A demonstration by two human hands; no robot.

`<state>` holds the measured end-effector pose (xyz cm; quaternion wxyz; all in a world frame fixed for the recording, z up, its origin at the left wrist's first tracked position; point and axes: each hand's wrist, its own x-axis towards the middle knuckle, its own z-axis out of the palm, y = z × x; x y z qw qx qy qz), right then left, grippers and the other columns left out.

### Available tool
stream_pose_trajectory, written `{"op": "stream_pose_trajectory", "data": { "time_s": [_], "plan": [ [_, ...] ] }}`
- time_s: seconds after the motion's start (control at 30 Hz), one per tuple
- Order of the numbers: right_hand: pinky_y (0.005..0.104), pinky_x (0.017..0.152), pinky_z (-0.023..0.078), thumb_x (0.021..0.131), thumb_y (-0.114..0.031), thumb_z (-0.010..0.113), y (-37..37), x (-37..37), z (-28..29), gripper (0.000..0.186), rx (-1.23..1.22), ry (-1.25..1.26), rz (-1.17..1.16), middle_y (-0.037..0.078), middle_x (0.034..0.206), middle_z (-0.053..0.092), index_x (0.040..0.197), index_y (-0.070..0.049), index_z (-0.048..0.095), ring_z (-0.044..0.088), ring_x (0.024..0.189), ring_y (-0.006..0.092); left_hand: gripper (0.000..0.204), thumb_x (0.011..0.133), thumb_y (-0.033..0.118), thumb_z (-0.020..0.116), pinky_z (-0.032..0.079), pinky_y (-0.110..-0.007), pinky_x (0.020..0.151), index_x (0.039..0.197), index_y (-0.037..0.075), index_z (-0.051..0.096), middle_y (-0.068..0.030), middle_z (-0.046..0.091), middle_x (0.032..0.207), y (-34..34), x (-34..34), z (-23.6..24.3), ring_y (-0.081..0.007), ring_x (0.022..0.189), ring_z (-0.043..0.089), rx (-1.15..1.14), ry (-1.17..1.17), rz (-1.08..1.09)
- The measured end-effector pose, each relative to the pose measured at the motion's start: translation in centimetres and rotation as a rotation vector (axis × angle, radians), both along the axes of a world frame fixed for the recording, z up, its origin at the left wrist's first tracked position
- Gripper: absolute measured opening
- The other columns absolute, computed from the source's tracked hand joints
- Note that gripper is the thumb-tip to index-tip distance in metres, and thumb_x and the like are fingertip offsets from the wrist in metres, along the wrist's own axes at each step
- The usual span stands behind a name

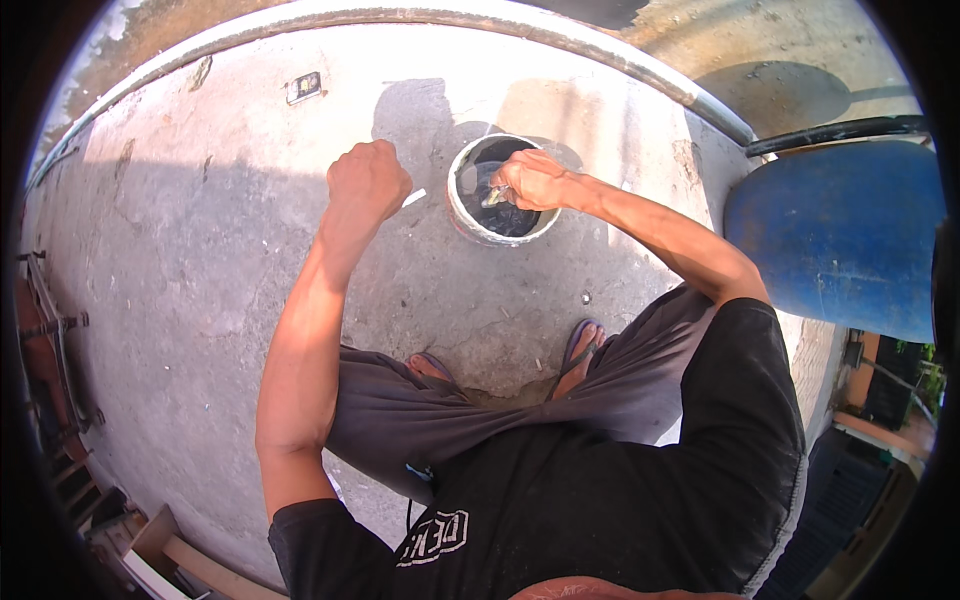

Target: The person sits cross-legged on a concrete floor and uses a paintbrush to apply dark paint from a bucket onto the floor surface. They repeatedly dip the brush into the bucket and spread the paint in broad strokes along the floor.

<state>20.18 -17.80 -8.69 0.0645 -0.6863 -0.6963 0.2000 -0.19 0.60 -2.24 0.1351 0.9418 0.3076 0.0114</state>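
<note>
My left hand (365,180) is closed in a fist left of a round white-rimmed bucket (465,220). A short white stick (414,197) shows beside the fist; I cannot tell whether it is held or lying on the concrete. My right hand (533,180) reaches over the bucket, fingers closed on a small greenish, shiny object (493,198) that is too small to make out. Dark liquid or material sits inside the bucket, partly hidden by that hand.
A large blue plastic barrel (830,240) stands at the right. A long pipe (400,22) edges the far side of the concrete floor (200,300). A small dark rectangular item (303,88) lies farther off. Frames and boards (175,560) line the left. My sandalled feet are below the bucket.
</note>
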Motion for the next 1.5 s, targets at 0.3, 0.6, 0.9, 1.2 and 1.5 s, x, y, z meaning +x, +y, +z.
{"op": "stream_pose_trajectory", "data": {
  "time_s": [0.3,0.6,0.9,1.2,1.5],
  "plan": [
    [0.0442,0.073,0.05,0.073,-0.003,0.06,1.1,0.8,-2.1,0.006,0.084,-0.269,0.01,0.016,0.08,0.066,0.078,-0.002,0.063,0.065,0.084,0.0352,0.016,0.078,0.012,0.056,0.056,-0.043,0.066,0.08,-0.001,0.066,-0.0218,0.068,0.079,0.0,0.0,-0.2,-0.0358,0.073,0.07,0.04,-0.02,-0.045],
    [0.0448,0.076,0.05,0.071,-0.008,0.066,0.2,2.0,-2.2,0.013,0.033,-0.274,0.121,0.016,0.085,0.064,0.083,-0.002,0.063,0.064,0.089,0.0342,0.017,0.078,0.012,0.056,0.056,-0.042,0.067,0.079,-0.001,0.066,-0.0216,0.068,0.079,0.2,0.0,0.0,-0.0355,0.073,0.07,0.041,-0.007,-0.04],
    [0.0442,0.076,0.051,0.069,-0.006,0.071,-1.0,0.7,-1.3,0.016,-0.056,0.008,0.097,0.019,0.083,0.066,0.083,-0.001,0.065,0.064,0.09,0.0376,0.017,0.078,0.012,0.056,0.056,-0.043,0.068,0.08,-0.001,0.067,-0.0218,0.069,0.08,0.0,0.1,0.4,-0.036,0.075,0.07,0.003,0.012,-0.024],
    [0.0463,0.065,0.052,0.068,-0.004,0.064,1.8,-0.1,-1.3,0.006,0.031,-0.179,0.021,0.021,0.075,0.066,0.072,0.001,0.063,0.066,0.076,0.0408,0.018,0.078,0.012,0.055,0.056,-0.044,0.069,0.082,-0.001,0.067,-0.0224,0.069,0.081,0.1,0.1,0.3,-0.0367,0.076,0.07,0.01,0.031,-0.016],
    [0.0466,0.071,0.05,0.07,-0.006,0.064,-0.3,1.2,-1.3,0.009,-0.046,-0.263,0.087,0.018,0.073,0.061,0.077,-0.001,0.061,0.063,0.08,0.0371,0.019,0.079,0.011,0.055,0.056,-0.044,0.069,0.083,-0.002,0.067,-0.0227,0.069,0.082,0.1,0.1,0.4,-0.0371,0.076,0.07,0.0,0.027,-0.012]
  ]
}}
